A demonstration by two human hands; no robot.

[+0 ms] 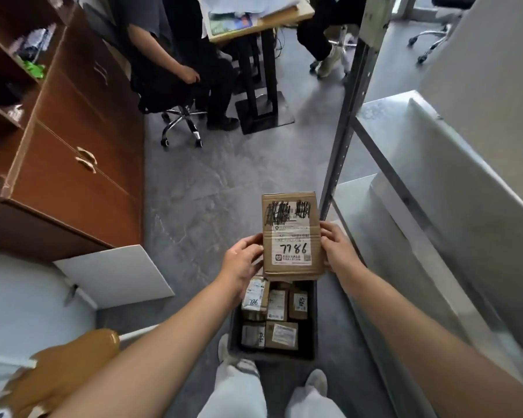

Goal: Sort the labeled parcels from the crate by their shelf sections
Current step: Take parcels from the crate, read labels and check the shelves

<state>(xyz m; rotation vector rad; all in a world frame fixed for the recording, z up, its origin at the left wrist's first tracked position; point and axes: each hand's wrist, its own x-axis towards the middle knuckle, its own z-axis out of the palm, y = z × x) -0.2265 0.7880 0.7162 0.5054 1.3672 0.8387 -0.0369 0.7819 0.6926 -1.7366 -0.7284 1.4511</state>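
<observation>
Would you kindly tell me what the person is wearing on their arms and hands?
Nothing is worn there: the left hand and right hand are ungloved, no ring visible, and the left forearm and right forearm are bare, with no sleeve, watch or band as far up as the frame shows.

The held parcel (pixel 290 236) hides the far end of the crate (pixel 272 356). Print on the parcels inside (pixel 277 309) is too small to read.
</observation>
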